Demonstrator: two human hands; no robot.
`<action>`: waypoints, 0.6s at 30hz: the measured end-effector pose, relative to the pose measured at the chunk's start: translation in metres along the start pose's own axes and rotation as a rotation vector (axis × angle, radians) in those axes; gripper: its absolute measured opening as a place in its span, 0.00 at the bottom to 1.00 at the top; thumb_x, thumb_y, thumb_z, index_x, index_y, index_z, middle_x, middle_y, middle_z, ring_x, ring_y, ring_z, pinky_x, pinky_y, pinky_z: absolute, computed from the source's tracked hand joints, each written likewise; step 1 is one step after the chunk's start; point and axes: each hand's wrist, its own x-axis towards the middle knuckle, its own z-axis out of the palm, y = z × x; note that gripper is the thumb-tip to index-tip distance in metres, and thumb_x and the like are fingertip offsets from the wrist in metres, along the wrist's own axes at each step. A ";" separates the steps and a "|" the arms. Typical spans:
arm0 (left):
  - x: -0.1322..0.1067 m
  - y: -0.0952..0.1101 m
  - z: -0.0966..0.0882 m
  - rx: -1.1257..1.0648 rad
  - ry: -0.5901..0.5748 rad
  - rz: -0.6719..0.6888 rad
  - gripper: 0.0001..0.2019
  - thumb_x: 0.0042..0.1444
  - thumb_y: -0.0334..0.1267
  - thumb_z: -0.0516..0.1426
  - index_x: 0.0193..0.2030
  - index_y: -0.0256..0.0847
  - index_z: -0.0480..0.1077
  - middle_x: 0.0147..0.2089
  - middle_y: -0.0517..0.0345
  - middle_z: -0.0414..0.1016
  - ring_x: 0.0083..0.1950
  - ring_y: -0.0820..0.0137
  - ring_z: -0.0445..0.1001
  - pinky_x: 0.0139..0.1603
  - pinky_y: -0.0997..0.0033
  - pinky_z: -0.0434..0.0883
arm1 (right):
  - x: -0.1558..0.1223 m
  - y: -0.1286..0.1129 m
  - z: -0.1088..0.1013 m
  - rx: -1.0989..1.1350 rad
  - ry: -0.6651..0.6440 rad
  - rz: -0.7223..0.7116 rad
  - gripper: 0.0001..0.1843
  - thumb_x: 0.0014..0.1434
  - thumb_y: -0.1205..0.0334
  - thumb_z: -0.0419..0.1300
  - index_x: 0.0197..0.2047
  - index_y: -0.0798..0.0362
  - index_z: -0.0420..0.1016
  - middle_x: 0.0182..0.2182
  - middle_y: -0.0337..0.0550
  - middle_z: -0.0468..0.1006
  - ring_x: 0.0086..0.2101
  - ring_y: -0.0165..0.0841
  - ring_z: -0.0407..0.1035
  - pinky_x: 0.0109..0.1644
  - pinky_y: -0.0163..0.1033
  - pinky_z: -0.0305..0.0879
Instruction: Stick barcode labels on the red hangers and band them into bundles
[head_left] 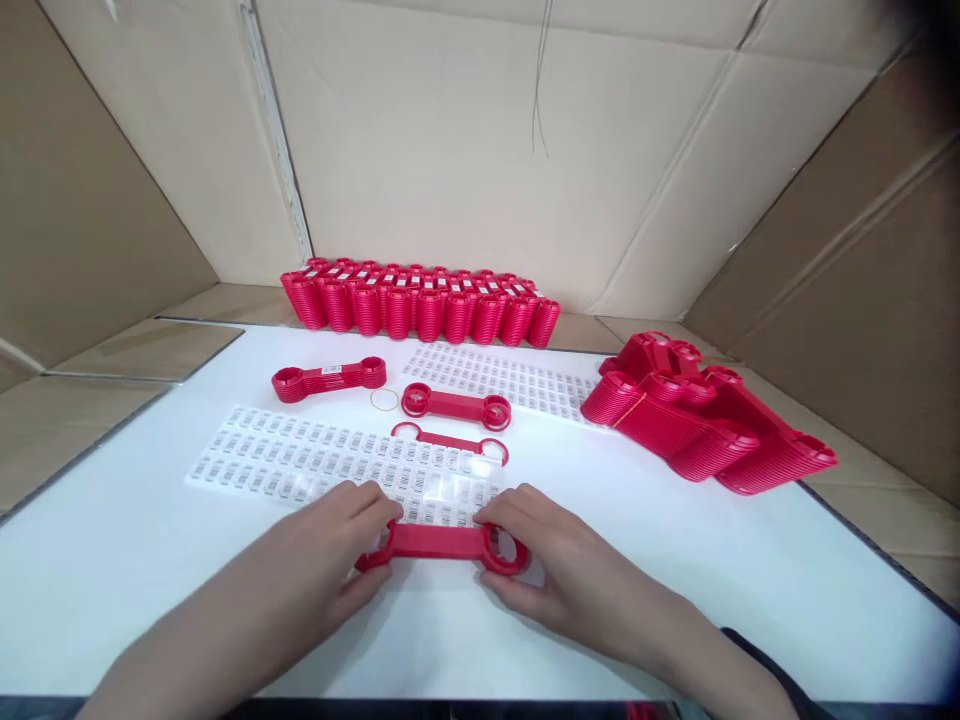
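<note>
A red plastic piece with a ring at each end [439,541] lies across the front of the white table. My left hand [349,545] is closed round its left ring, thumb in front and fingers behind. Round the right ring, my right hand [536,550] grips in the same way. Just behind the piece is a label sheet [337,460] with rows of small printed stickers; the fingertips of both hands are at its near edge. Another red ringed piece [450,440] lies partly under the sheet's far edge. Whether the held piece is single or a small stack cannot be made out.
Behind are a short red stack [456,404], a labelled stack [330,377], a rubber band [385,400] and a second label sheet [502,380]. Many labelled stacks [427,310] line the back. Bundled red pieces [697,420] pile up at right. Cardboard walls [450,130] enclose the table.
</note>
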 end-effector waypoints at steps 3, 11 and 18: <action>-0.005 0.003 0.015 0.027 0.049 0.001 0.12 0.57 0.46 0.50 0.46 0.49 0.67 0.51 0.55 0.66 0.49 0.63 0.66 0.49 0.62 0.66 | -0.006 0.001 0.002 -0.004 -0.053 -0.006 0.21 0.55 0.52 0.59 0.51 0.51 0.67 0.46 0.47 0.70 0.45 0.38 0.65 0.48 0.43 0.65; 0.031 0.016 -0.019 0.055 0.041 0.162 0.14 0.61 0.45 0.47 0.50 0.48 0.66 0.49 0.55 0.67 0.47 0.65 0.66 0.47 0.64 0.66 | 0.034 0.020 -0.030 -0.111 0.099 0.039 0.14 0.61 0.59 0.53 0.49 0.54 0.69 0.43 0.48 0.72 0.44 0.37 0.66 0.46 0.42 0.64; 0.107 0.012 -0.024 0.108 0.051 0.242 0.11 0.60 0.38 0.48 0.44 0.41 0.69 0.42 0.54 0.68 0.43 0.66 0.67 0.39 0.68 0.64 | 0.059 0.032 -0.025 -0.154 0.015 0.046 0.09 0.57 0.62 0.56 0.41 0.54 0.73 0.39 0.47 0.75 0.40 0.38 0.68 0.41 0.41 0.65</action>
